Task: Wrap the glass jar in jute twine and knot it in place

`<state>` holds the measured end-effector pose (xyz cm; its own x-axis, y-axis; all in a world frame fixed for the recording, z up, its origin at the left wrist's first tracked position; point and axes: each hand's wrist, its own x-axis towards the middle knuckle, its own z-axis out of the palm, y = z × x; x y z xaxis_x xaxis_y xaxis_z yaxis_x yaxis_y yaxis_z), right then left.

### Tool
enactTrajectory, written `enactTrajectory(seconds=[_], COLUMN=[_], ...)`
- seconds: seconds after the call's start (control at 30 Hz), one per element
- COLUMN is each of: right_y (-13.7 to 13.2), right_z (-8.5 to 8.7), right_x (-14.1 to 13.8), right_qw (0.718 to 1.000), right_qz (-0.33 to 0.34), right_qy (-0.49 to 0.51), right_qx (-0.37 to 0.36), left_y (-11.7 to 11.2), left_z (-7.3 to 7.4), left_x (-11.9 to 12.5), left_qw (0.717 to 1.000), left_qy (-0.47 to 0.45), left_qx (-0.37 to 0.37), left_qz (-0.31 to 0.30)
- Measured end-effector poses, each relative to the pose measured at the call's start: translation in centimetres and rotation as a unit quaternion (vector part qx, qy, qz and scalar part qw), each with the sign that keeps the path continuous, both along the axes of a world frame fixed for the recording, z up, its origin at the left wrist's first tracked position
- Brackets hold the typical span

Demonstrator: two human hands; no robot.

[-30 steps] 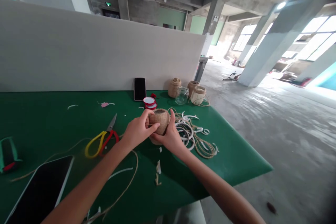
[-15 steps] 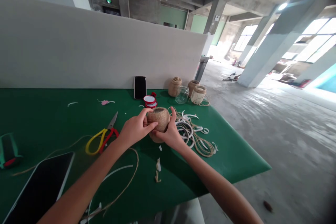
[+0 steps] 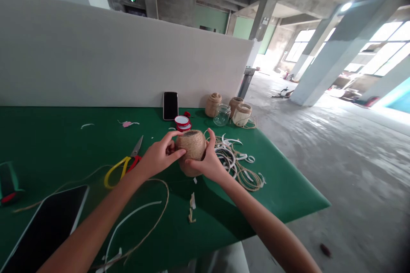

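Both my hands hold a round jar wrapped in brown jute twine [image 3: 192,145] just above the green table [image 3: 57,145]. My left hand [image 3: 158,158] presses its fingertips on the jar's left side. My right hand [image 3: 208,162] cups the jar from below and from the right, thumb up along its side. A loose strand of twine [image 3: 153,222] trails from the jar toward me across the table.
Yellow-and-red scissors [image 3: 123,166] lie left of my hands. A tangle of twine and white strips [image 3: 237,162] lies to the right. Behind stand a phone [image 3: 170,105], red-rimmed lids [image 3: 182,122], a glass jar [image 3: 221,115] and twine-wrapped jars [image 3: 241,115]. A tablet [image 3: 45,226] lies near left.
The jar has been lifted and turned a little between my hands, and my left fingers have shifted on its side. The view has tilted up slightly.
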<state>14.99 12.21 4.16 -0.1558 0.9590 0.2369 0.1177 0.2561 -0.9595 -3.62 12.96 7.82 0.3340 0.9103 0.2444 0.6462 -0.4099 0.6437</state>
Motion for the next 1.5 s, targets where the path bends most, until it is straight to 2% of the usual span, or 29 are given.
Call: enactTrajectory(seconds=[0.17, 0.33, 0.67, 0.83, 1.0, 1.1, 1.37, 1.5], right_y=[-0.5, -0.7, -1.1, -1.2, -1.2, -1.2, -1.0, -0.9], right_z=[1.1, 1.4, 2.4, 2.2, 2.1, 2.2, 2.0, 1.7], right_x=[0.6, 0.7, 0.9, 1.2, 1.2, 1.2, 1.6, 1.8], right_qw=[0.998, 0.994, 0.958, 0.947, 0.942, 0.936, 0.939, 0.938], right_qz=[0.048, 0.058, 0.1, 0.14, 0.166, 0.18, 0.168, 0.163], right_qy=[0.029, 0.044, 0.155, 0.195, 0.213, 0.228, 0.22, 0.225], right_qx=[-0.037, -0.086, -0.221, -0.215, -0.201, -0.201, -0.202, -0.205], left_y=[-0.6, -1.0, -1.0, -0.8, -0.4, -0.3, -1.4, -1.3], left_z=[0.5, 0.8, 0.7, 0.4, -0.4, -0.7, 0.6, 0.4], left_x=[-0.6, -0.5, -0.7, -1.1, -1.3, -1.4, -1.0, -1.2], left_qw=[1.0, 0.999, 0.999, 0.992, 0.966, 0.958, 0.979, 0.983], left_qy=[-0.001, 0.004, -0.036, -0.088, -0.168, -0.187, -0.159, -0.151], left_qx=[0.002, 0.025, -0.04, -0.086, -0.189, -0.213, -0.127, -0.109], left_qz=[0.013, 0.028, 0.009, -0.013, -0.049, -0.05, -0.004, 0.005])
